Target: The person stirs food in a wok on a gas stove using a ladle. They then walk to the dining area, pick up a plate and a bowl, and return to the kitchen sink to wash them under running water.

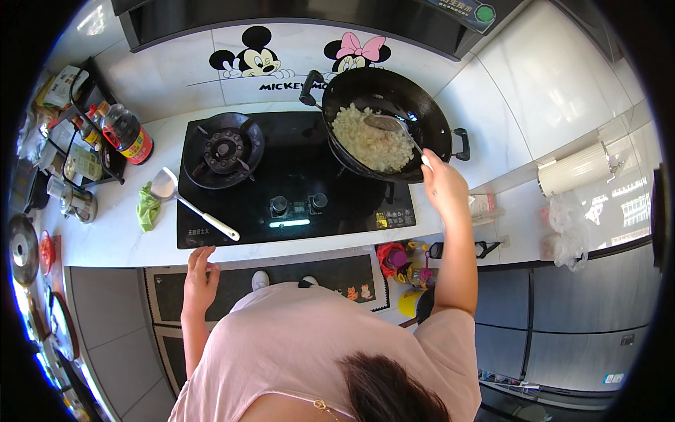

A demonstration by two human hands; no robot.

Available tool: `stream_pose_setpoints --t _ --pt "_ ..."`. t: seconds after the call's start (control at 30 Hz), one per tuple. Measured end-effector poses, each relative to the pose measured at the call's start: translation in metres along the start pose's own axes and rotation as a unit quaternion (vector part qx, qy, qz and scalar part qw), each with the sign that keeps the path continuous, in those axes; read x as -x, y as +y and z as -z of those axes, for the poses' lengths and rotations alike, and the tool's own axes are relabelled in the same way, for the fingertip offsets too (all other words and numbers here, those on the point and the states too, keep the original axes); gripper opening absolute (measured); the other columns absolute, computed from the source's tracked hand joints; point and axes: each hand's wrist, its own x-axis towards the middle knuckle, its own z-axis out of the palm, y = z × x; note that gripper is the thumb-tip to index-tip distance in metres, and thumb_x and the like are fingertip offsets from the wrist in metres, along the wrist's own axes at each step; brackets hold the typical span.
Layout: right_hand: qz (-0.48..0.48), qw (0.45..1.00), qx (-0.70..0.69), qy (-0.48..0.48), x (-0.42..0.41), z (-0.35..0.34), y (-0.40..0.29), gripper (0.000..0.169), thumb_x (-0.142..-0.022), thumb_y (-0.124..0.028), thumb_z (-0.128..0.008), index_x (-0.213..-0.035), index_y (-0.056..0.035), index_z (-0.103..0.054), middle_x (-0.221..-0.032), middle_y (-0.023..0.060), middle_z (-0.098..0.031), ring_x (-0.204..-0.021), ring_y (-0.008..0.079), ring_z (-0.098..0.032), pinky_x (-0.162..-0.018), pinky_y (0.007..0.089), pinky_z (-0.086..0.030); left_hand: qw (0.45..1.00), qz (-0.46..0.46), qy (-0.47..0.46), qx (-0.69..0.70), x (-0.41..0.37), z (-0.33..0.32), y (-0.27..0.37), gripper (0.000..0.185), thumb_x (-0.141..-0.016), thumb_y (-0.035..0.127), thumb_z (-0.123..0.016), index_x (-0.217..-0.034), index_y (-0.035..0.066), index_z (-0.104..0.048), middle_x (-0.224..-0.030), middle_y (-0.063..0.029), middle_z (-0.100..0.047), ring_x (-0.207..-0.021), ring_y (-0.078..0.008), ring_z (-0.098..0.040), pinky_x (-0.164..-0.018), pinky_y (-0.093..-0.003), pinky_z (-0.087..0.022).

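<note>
My right hand [444,182] grips the pale handle of a metal ladle [386,123]. The ladle's bowl rests among pale chopped pieces of food [364,142] in a black two-handled wok [430,113]. That wok sits tilted over the right burner of the black glass gas hob [295,158]. My left hand [201,274] hangs by the front edge of the counter, fingers slightly bent and apart, with nothing in it. Nearest to it is a metal wok spatula [198,208], whose white handle lies across the hob's left front corner. A green cloth [148,207] lies beside the spatula's blade.
At left stand a black rack [97,137], a large sauce bottle [126,132] and a glass jar [78,203]. The left burner [224,150] is bare. Overhead juts a range hood [295,24]. Oil bottles [414,271] stand on the floor at right, near a grey refrigerator [580,300].
</note>
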Motion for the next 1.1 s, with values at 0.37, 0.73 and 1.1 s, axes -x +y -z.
stream_pose_setpoints --t 0.37,0.73,1.1 --pt "0.006 0.999 0.009 -0.045 0.026 -0.012 -0.022 0.032 -0.093 -0.022 -0.057 -0.124 -0.0138 -0.061 -0.083 0.0165 -0.068 -0.077 0.0380 -0.066 -0.068 0.0472 -0.051 0.999 -0.009 -0.023 0.020 -0.003 -0.007 0.001 0.036 -0.091 0.005 -0.062 -0.127 0.009 -0.057 -0.130 -0.0131 -0.052 -0.085 -0.0209 -0.063 -0.077 -0.0322 -0.053" --pt "-0.040 0.993 -0.076 0.084 -0.049 -0.058 0.018 0.036 -0.095 -0.024 -0.052 -0.129 -0.0103 -0.056 -0.102 0.0196 -0.069 -0.093 0.0391 -0.065 -0.079 0.0489 -0.052 0.999 -0.011 -0.031 0.021 0.002 -0.009 -0.007 0.039 -0.090 0.003 -0.062 -0.128 0.009 -0.056 -0.130 -0.0140 -0.052 -0.086 -0.0224 -0.063 -0.077 -0.0321 -0.054" --pt "0.012 0.998 0.051 -0.027 -0.020 -0.014 0.017 0.033 -0.093 -0.022 -0.057 -0.126 -0.0250 -0.061 -0.089 0.0107 -0.066 -0.085 0.0334 -0.065 -0.071 0.0452 -0.051 1.000 -0.016 -0.019 0.013 -0.002 -0.008 0.001 0.038 -0.089 0.002 -0.062 -0.126 0.009 -0.057 -0.129 -0.0131 -0.053 -0.085 -0.0220 -0.063 -0.077 -0.0328 -0.053"
